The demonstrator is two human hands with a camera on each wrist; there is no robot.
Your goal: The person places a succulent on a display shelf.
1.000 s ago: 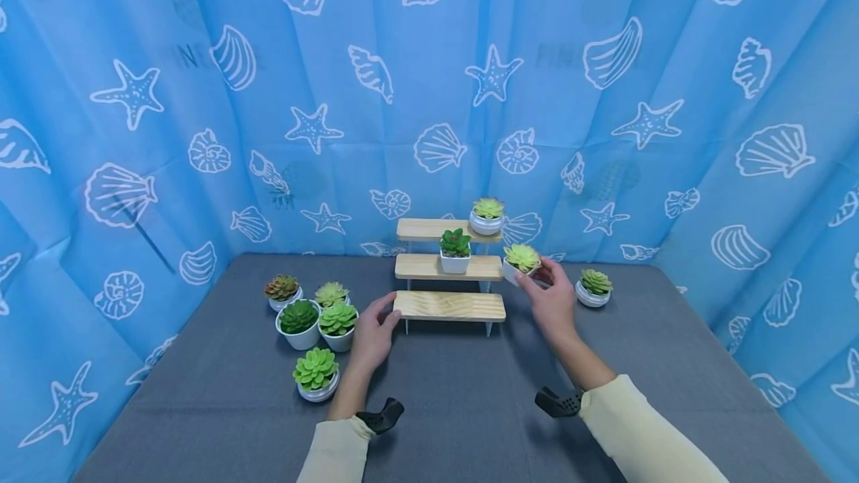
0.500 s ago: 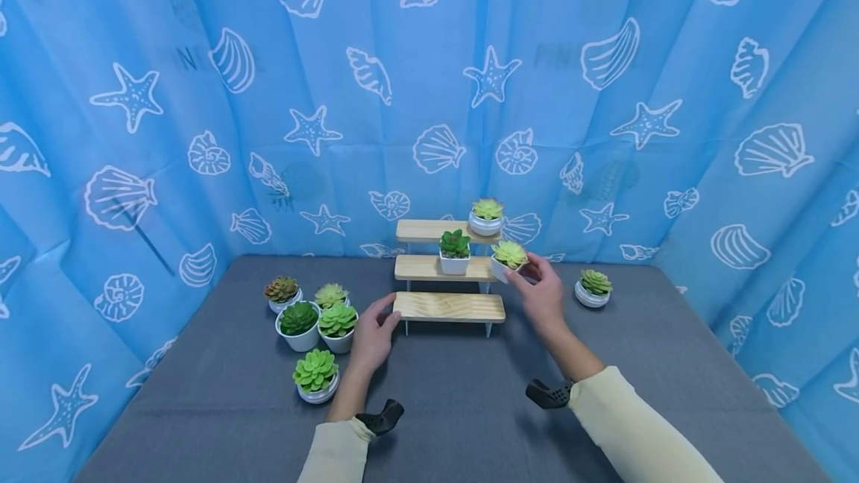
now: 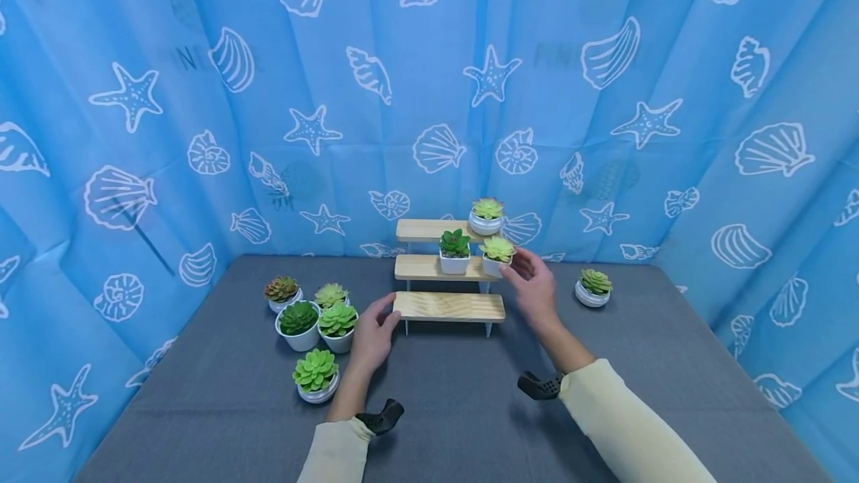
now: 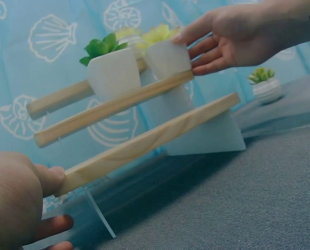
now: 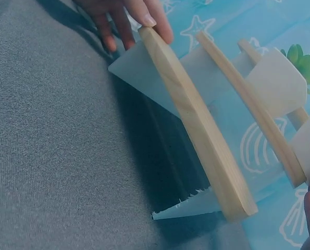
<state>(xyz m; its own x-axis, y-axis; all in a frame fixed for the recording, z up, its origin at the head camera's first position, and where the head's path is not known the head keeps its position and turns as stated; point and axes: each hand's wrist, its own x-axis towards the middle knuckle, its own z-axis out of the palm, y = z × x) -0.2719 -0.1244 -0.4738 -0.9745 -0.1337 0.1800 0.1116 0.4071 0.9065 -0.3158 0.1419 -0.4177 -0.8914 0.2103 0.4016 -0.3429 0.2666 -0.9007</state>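
My right hand (image 3: 533,293) holds a pale yellow-green potted succulent (image 3: 497,253) by its white square pot, at the right end of the middle step. In the left wrist view the pot's base meets that wooden step. My left hand (image 3: 371,335) grips the left end of the lowest step of a three-tier wooden display stand (image 3: 448,305), thumb against its edge in the left wrist view. Beside the held pot, on the middle step, sits a dark green succulent (image 3: 455,250) in a white pot. A red-tipped succulent (image 3: 486,216) in a round pot stands on the top step.
Several potted succulents (image 3: 298,324) cluster left of my left hand, with a bright green one (image 3: 315,375) nearer the front. Another small potted succulent (image 3: 593,288) stands right of my right hand. A blue seashell curtain (image 3: 403,95) hangs behind the grey-covered table (image 3: 456,408).
My right hand has carried the pale succulent leftward from beside the stand onto the right end of the middle step. The left hand has stayed at the stand's lowest step.
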